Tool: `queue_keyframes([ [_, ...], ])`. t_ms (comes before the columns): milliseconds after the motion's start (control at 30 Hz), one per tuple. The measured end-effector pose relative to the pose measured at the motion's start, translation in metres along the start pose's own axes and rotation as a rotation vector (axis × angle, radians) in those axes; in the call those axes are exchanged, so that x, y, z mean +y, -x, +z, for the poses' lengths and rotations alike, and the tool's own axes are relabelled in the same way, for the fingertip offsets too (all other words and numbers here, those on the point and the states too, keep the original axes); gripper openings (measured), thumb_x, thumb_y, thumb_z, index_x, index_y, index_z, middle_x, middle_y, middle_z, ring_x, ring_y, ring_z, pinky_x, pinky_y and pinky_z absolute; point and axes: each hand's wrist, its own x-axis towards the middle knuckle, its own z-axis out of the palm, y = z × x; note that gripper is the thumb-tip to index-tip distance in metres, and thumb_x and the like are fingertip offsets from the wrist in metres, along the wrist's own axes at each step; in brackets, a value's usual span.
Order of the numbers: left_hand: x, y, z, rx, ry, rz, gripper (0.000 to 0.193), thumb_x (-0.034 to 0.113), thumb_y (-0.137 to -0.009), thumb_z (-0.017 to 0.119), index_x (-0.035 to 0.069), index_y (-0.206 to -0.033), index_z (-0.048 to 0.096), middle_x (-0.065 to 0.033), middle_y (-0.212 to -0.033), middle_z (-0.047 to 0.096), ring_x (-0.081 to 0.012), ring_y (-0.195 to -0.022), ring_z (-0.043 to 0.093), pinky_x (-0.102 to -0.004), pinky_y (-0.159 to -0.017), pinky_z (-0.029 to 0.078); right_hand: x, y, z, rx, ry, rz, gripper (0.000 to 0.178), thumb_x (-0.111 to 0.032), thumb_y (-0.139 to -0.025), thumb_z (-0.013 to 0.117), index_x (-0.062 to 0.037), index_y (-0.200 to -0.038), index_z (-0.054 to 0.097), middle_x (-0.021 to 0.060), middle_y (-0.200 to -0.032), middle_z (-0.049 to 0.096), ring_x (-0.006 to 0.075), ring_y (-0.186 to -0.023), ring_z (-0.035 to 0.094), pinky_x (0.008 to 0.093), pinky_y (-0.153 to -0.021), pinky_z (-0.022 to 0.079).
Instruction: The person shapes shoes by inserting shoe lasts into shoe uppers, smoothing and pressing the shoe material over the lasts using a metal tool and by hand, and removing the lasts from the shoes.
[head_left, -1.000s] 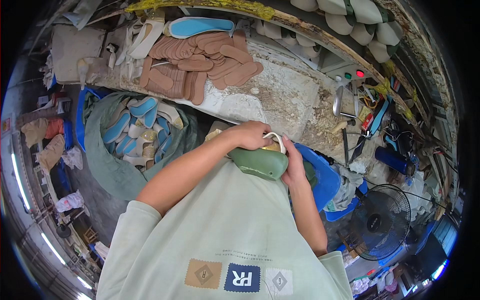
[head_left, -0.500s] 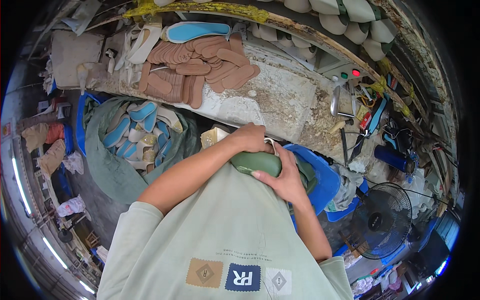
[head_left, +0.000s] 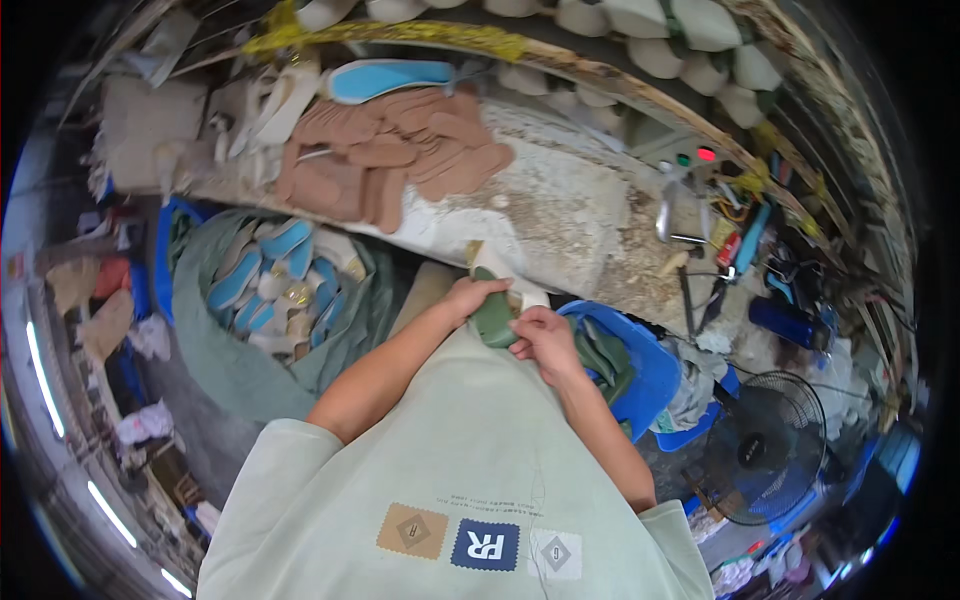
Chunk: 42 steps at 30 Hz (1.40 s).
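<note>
In the head view, a green shoe last [head_left: 493, 320] is held in front of the person's pale green shirt [head_left: 450, 440], at the near side of the workbench [head_left: 570, 225]. Its long axis runs roughly up and down the view, one rounded end pointing back toward the shirt and the other toward the bench. A white shoe piece [head_left: 505, 266] shows behind it, slanting from upper left to lower right and overlapping the bench's front edge. The left hand [head_left: 472, 298] is closed on the last's left side, its thumb laid across the green surface. The right hand [head_left: 546, 340] has thumb and fingers drawn together at the last's right edge; blur hides exactly what they pinch. Just right of that hand stands a blue bin [head_left: 655, 385] with green pieces [head_left: 605, 360] inside. Left of the left forearm, a gap of floor [head_left: 205, 430] separates it from a green cloth sack [head_left: 215, 365] of shoes [head_left: 285, 285]. Beyond the hands, pale bench top spreads between the pile of brown insoles [head_left: 440, 150] and the tools [head_left: 690, 240] at right.
</note>
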Motion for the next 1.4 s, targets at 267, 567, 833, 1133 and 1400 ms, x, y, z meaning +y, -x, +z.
queue_keyframes([
  [267,-0.019,-0.003,-0.008,0.039,0.1,0.035,0.056,0.021,-0.082,0.077,-0.008,-0.125,0.055,-0.0149,-0.115,0.066,-0.022,-0.102,0.066,-0.033,-0.091,0.053,-0.049,-0.108,-0.139,0.642,0.846,-0.621,0.043,-0.028,-0.086,0.07,0.0022,-0.116,0.06,0.0151,-0.091,0.07,0.0303,-0.085,0.069,0.043,-0.074,0.054],
  [567,-0.03,-0.025,0.015,0.161,0.149,0.036,0.052,0.008,-0.076,0.072,-0.007,-0.123,0.055,-0.0137,-0.109,0.066,-0.0241,-0.095,0.067,-0.0363,-0.086,0.056,-0.074,-0.186,-0.242,0.801,1.54,-0.578,0.052,-0.046,-0.095,0.052,0.0008,-0.117,0.062,0.0231,-0.127,0.058,0.0382,-0.116,0.057,0.0491,-0.096,0.045],
  [833,-0.051,-0.09,0.004,0.009,0.17,-0.049,0.067,0.009,-0.083,0.073,-0.002,-0.139,0.038,-0.0156,-0.12,0.059,-0.0222,-0.092,0.064,-0.034,-0.072,0.052,-0.08,-0.032,-0.078,-0.134,0.833,-0.672,0.028,-0.025,-0.087,0.069,0.002,-0.094,0.066,0.0112,-0.078,0.07,0.021,-0.071,0.066,0.0386,-0.067,0.052],
  [1133,-0.054,-0.073,0.058,0.362,-0.081,-0.08,0.14,0.019,-0.074,0.084,0.001,-0.145,-0.035,-0.0295,-0.149,0.034,-0.0377,-0.129,0.048,-0.0435,-0.102,0.045,0.083,-0.078,-0.123,0.363,0.489,-0.549,0.029,-0.024,-0.086,0.077,-0.0013,-0.1,0.066,0.0003,-0.08,0.064,0.0086,-0.064,0.054,0.0271,-0.057,0.045],
  [1400,-0.064,-0.032,0.039,0.321,-0.444,0.039,0.123,0.019,-0.072,0.082,-0.008,-0.153,-0.006,-0.0266,-0.145,0.044,-0.0317,-0.131,0.048,-0.0356,-0.107,0.042,0.062,-0.041,-0.079,0.214,0.006,-0.07,0.033,-0.029,-0.086,0.077,-0.0018,-0.101,0.068,0.0037,-0.072,0.065,0.0111,-0.053,0.056,0.0277,-0.049,0.044],
])
